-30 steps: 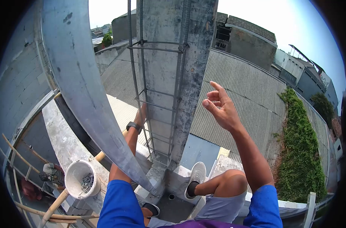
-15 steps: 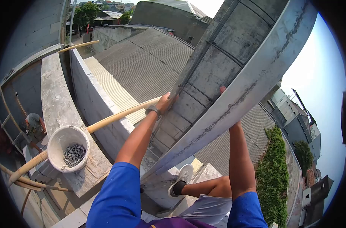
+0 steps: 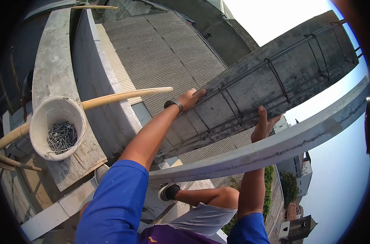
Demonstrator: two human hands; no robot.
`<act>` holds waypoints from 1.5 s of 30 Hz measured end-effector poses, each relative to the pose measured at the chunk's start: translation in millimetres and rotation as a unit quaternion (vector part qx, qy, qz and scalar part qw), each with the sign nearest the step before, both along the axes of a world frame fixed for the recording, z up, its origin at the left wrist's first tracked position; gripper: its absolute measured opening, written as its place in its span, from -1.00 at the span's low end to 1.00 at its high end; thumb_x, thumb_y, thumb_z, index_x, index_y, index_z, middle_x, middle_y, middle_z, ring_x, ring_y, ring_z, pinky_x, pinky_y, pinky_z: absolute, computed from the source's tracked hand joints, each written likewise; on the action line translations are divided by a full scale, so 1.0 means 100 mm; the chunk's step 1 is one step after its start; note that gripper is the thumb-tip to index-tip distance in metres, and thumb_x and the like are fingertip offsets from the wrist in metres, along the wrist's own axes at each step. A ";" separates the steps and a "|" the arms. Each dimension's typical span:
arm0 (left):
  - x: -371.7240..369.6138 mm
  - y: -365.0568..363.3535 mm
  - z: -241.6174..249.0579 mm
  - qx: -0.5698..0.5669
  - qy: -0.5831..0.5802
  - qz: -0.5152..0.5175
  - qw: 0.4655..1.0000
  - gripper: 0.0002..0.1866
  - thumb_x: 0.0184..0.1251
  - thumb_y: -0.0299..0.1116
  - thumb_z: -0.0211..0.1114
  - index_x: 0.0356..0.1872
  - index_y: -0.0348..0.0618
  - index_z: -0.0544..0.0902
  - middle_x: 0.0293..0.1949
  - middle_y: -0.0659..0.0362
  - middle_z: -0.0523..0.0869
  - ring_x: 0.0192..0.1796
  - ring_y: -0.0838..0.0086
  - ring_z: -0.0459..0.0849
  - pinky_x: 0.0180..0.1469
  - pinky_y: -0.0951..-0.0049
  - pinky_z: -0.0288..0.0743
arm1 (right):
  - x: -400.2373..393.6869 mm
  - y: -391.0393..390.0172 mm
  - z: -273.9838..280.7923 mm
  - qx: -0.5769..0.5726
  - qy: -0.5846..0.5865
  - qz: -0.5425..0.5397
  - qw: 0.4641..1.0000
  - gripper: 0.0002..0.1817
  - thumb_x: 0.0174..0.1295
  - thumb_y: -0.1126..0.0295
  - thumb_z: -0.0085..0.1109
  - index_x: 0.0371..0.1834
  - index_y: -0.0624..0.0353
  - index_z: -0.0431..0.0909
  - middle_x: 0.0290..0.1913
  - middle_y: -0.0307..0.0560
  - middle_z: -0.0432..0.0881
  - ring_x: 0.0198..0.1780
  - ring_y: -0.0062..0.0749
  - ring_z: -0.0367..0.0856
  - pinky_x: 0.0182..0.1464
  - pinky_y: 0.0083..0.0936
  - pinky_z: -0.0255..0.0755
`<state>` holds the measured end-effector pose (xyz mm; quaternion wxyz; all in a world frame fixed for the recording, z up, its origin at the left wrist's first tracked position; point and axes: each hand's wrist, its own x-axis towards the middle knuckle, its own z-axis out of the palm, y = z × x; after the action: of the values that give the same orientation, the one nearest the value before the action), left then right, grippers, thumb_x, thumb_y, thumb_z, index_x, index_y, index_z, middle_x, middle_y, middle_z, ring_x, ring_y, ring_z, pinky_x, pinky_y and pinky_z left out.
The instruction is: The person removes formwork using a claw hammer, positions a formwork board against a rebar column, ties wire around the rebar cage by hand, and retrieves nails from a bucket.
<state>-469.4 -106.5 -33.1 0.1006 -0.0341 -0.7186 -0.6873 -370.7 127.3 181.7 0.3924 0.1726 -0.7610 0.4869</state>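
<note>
A long grey formwork board [image 3: 256,79] slants up to the right, with a rebar cage [image 3: 278,79] lying along its face. My left hand [image 3: 191,99] is closed on the board's upper edge. Below it, a pale side panel [image 3: 250,156] with a dark rough line along it stands apart from the board and looks bowed in this view. My right hand [image 3: 263,125] reaches up behind this panel, thumb and fingers apart, right by the board's lower edge. The panel crosses in front of my right forearm.
A white bucket of nails [image 3: 63,136] stands on a plank [image 3: 54,61] at the left, beside a bamboo pole [image 3: 128,95]. A light block wall [image 3: 105,77] runs beyond it. Corrugated roofs [image 3: 168,53] lie lower down. My shoe [image 3: 168,192] is by the board's foot.
The board and side panel have swung lower to the right, and a gap has opened between them. My right hand has come off the panel's edge. The view has turned.
</note>
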 end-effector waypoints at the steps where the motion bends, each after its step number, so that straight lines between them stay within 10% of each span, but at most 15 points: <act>1: 0.02 -0.01 0.02 0.002 0.002 -0.010 1.000 0.35 0.16 0.76 -0.09 0.55 -0.45 0.24 0.53 -0.28 0.33 0.62 0.00 0.25 0.64 0.17 0.12 | -0.01 0.03 -0.01 -0.008 0.005 0.029 1.000 0.36 0.05 0.12 0.55 0.68 0.43 -0.32 0.54 0.31 0.16 0.50 0.00 0.24 0.55 -0.30 0.02; 30: 0.20 -0.08 0.17 -0.054 -0.011 -0.025 0.998 0.24 0.32 0.58 0.07 0.50 -0.59 0.23 0.45 -0.44 0.37 0.56 -0.11 0.32 0.59 0.17 0.20 | 0.09 -0.14 -0.01 -0.007 -0.007 0.066 0.998 0.33 0.10 0.05 0.49 0.69 0.31 -0.34 0.54 0.33 0.11 0.57 0.11 0.12 0.62 -0.09 -0.01; 37: 0.09 -0.07 0.08 -0.025 -0.008 -0.028 0.999 0.25 0.18 0.64 0.17 0.44 -0.52 0.37 0.34 -0.37 0.54 0.44 -0.02 0.52 0.46 0.14 0.39 | -0.03 -0.01 -0.03 -0.015 -0.052 -0.012 0.998 0.48 0.07 0.01 0.54 0.68 0.35 -0.55 0.67 0.47 -0.41 0.71 0.22 -0.34 0.63 0.11 -0.37; 45: 0.08 -0.01 0.03 -0.036 0.006 0.029 0.999 0.20 0.21 0.57 0.21 0.43 -0.52 0.37 0.35 -0.33 0.55 0.43 -0.01 0.54 0.46 0.15 0.39 | -0.10 0.04 -0.04 -0.024 -0.045 -0.028 0.998 0.36 0.04 0.32 0.42 0.69 0.35 -0.51 0.63 0.37 -0.09 0.59 0.06 0.03 0.58 -0.24 -0.09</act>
<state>-461.2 -108.0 -30.4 0.1236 -0.0213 -0.7431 -0.6573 -381.0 131.0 178.0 0.3750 0.1199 -0.7707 0.5010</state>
